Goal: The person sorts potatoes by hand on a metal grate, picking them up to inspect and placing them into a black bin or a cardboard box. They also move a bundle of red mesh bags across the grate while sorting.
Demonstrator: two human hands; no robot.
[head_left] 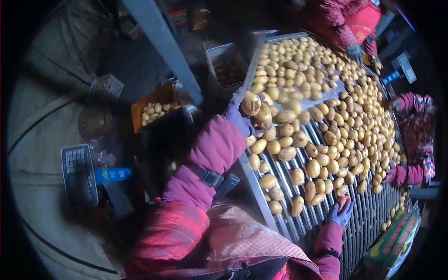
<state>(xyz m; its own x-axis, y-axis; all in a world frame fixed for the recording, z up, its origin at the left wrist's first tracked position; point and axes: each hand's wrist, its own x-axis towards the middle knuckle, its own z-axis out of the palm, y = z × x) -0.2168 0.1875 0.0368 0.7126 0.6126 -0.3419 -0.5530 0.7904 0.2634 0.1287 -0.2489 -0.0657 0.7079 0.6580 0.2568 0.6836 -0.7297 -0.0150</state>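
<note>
My left hand (pixel 237 117), in a purple glove, is closed around potatoes at the left edge of the roller conveyor (pixel 305 228). A large brown potato (pixel 251 103) and a second potato (pixel 263 116) show in its grasp, with another partly hidden behind them. Lower right, my right hand (pixel 341 215), gloved too, rests over the rollers with its fingers curled round a small reddish potato (pixel 343 201). Many loose yellow potatoes (pixel 322 172) lie on the rollers between and beyond both hands.
A co-worker's gloved hand (pixel 355 52) reaches in at the far end; another person's sleeves (pixel 408 175) are at the right. An orange crate (pixel 137 116) of potatoes and a scale (pixel 79 172) stand left. A green carton (pixel 392 242) sits lower right.
</note>
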